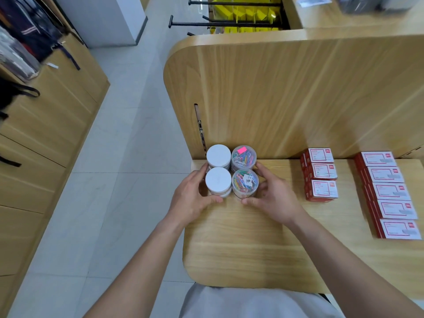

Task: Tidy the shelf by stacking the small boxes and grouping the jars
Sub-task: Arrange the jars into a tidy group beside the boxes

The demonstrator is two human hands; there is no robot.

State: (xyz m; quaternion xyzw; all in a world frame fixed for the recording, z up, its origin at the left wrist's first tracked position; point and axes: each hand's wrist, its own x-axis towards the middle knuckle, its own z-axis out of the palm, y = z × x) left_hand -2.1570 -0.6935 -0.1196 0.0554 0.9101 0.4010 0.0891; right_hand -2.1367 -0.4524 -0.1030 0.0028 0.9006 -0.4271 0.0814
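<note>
Several small jars stand packed in a square at the back left corner of the wooden shelf [241,237]. Two white-lidded jars [218,179] are on the left, one behind the other [218,155]. Two clear jars of coloured paper clips are on the right: the near one [245,182] has a white label, the far one [243,156] a pink label. My left hand [191,198] cups the near white-lidded jar from the left. My right hand [270,198] cups the near clip jar from the right. Small red-and-white boxes lie in two stacked rows: a short row [322,177] and a longer row [390,193].
An upright wooden panel [298,99] backs the shelf. The shelf's left edge drops to a tiled aisle [128,157]. Wooden cabinets with hanging bags [34,99] line the aisle's left side. Yellow bins [243,14] sit on a far rack.
</note>
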